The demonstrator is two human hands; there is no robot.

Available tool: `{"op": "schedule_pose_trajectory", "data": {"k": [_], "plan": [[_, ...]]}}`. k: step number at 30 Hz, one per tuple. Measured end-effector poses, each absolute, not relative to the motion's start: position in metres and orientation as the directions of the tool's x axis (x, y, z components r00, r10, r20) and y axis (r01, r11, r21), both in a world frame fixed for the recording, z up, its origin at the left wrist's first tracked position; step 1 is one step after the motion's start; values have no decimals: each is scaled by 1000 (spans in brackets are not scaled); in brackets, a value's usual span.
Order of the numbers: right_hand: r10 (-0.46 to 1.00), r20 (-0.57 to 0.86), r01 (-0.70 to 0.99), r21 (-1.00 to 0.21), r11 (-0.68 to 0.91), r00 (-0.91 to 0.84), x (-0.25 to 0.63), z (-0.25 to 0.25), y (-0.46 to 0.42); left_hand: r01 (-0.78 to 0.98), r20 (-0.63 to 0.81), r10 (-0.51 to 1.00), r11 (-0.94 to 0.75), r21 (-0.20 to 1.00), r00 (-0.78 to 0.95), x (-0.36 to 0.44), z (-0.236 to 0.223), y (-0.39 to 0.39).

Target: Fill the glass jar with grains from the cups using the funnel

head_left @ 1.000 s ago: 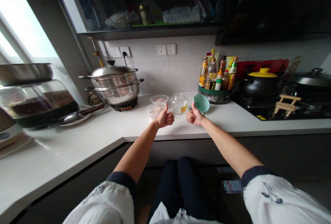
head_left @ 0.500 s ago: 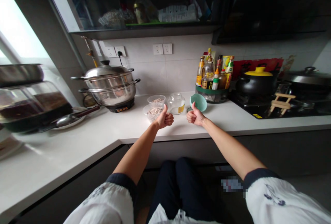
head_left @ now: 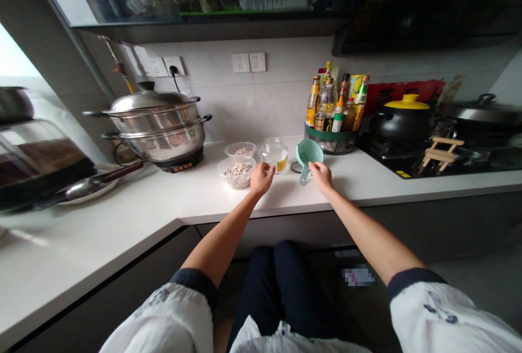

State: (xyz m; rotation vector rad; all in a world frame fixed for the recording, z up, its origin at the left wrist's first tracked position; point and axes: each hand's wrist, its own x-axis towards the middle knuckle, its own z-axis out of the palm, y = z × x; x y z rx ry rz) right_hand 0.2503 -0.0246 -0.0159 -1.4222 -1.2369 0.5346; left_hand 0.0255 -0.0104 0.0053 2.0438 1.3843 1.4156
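A white kitchen counter [head_left: 163, 195] was under my hands, with a dark cupboard [head_left: 204, 31] above. My right hand [head_left: 321, 177] was curled right by the green cup's handle [head_left: 304, 174]; I couldn't tell if it gripped. My left hand [head_left: 261, 178], curled too, fingertips unclear, was beside a bowl of grains [head_left: 237, 183], near a glass jar [head_left: 272, 153].

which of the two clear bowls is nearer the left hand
The front bowl, with the left hand at its right side; the back bowl sits behind it, nearer the wall.
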Motion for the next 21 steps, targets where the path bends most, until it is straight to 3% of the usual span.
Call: {"op": "schedule_pose_trajectory", "data": {"k": [3,8,12,16,21], "plan": [[748,424,554,-828,90,511,246,-21,-30,619,609,792,-503,603,50,33,-7,-1],[764,365,654,-751,-97,533,239,-19,-33,676,675,738,-493,548,-9,42,-22,11],[809,319,705,-691,-158,494,236,-17,-33,650,706,707,-550,524,30,43,-30,16],[832,295,720,-673,-168,469,234,-17,-32,582,666,744,-560,589,42,40,-36,22],[851,276,745,-641,-183,447,236,-18,-29,464,518,851,-497,733,92,37,-42,33]]}}
